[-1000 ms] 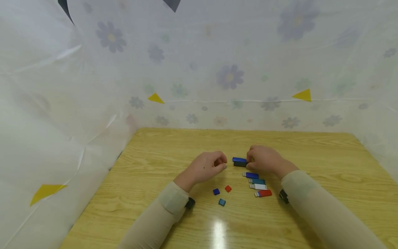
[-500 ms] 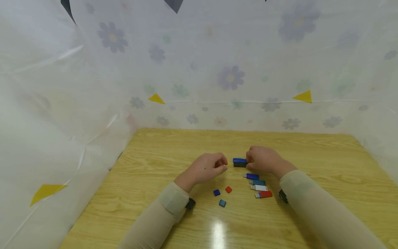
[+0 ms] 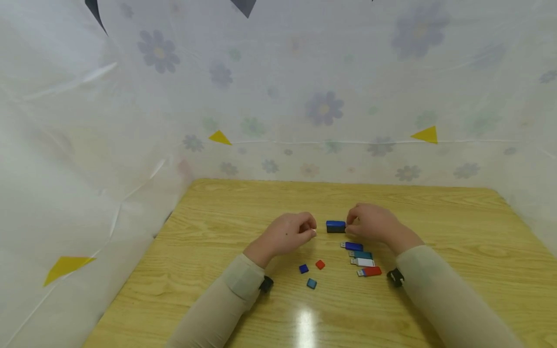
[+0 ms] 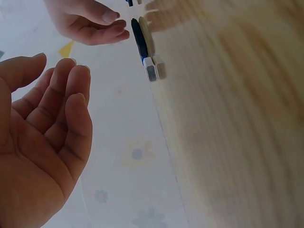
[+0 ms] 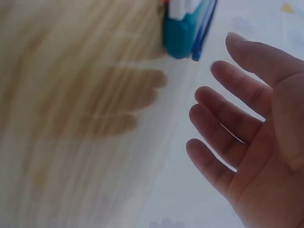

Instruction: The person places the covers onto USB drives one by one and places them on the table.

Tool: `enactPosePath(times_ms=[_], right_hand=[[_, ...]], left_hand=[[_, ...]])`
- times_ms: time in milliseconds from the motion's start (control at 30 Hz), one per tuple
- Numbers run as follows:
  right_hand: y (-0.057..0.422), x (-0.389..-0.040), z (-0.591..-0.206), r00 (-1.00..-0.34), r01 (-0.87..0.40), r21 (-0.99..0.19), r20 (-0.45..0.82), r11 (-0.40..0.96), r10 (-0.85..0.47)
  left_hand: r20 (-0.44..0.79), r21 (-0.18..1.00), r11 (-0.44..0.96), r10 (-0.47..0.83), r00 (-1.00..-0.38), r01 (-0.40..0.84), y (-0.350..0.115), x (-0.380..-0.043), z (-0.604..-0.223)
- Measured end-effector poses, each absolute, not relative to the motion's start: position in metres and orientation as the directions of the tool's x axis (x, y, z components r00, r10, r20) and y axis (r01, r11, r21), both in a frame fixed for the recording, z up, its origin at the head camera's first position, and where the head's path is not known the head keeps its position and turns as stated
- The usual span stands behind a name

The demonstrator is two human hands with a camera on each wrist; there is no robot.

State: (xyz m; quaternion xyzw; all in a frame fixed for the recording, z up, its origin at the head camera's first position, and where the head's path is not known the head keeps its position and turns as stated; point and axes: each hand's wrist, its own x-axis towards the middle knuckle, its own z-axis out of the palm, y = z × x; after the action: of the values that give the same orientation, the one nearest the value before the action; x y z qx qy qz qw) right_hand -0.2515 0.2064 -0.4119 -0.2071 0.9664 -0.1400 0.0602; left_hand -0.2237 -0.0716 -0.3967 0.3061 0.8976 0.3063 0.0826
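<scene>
A small block [image 3: 336,226] with a blue top and dark front sits between my hands in the head view. My right hand [image 3: 372,223] is at its right end, thumb tip close to the edge. In the right wrist view, that hand's fingers [image 5: 228,121] are loosely bent and spread, holding nothing. My left hand [image 3: 289,233] hovers left of the block, fingers relaxed; its palm [image 4: 38,156] is bare in the left wrist view. Nearer me, a column of USB sticks runs blue [image 3: 353,246], teal [image 3: 361,254], white [image 3: 363,262] and red [image 3: 371,271].
Three small caps lie left of the sticks: dark blue [image 3: 303,268], red [image 3: 320,264] and teal [image 3: 311,283]. All are on a wooden table [image 3: 217,290]. A flowered plastic sheet [image 3: 270,96] stands behind it. Dark devices are on both wrists.
My right hand's fingers have loosened and drawn slightly right from the block. The block's blue top, earlier jutting a little left, is now in line with the dark part. The left hand has barely moved.
</scene>
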Motion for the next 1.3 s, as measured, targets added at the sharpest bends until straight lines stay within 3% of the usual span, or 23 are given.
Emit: enactPosePath(times_ms=[400, 700, 1067, 1300], right_hand=[[0.22, -0.224, -0.405, -0.931, -0.343, -0.42, 0.031, 0.84, -0.365], [0.229, -0.216, -0.4, -0.928, -0.36, -0.452, 0.078, 0.817, -0.365], [0.232, -0.214, -0.4, -0.929, -0.357, -0.471, 0.09, 0.807, -0.358], [0.233, -0.215, -0.4, -0.926, -0.363, -0.467, 0.087, 0.806, -0.366]], left_hand=[[-0.017, 0.562, 0.686, 0.569, -0.822, 0.462, -0.075, -0.229, -0.399], [-0.118, 0.464, 0.704, 0.65, -0.75, 0.537, -0.074, -0.252, -0.407], [-0.216, 0.538, 0.702, 0.651, -0.728, 0.467, -0.074, -0.26, -0.408], [-0.209, 0.408, 0.707, 0.688, -0.695, 0.578, -0.067, -0.263, -0.412]])
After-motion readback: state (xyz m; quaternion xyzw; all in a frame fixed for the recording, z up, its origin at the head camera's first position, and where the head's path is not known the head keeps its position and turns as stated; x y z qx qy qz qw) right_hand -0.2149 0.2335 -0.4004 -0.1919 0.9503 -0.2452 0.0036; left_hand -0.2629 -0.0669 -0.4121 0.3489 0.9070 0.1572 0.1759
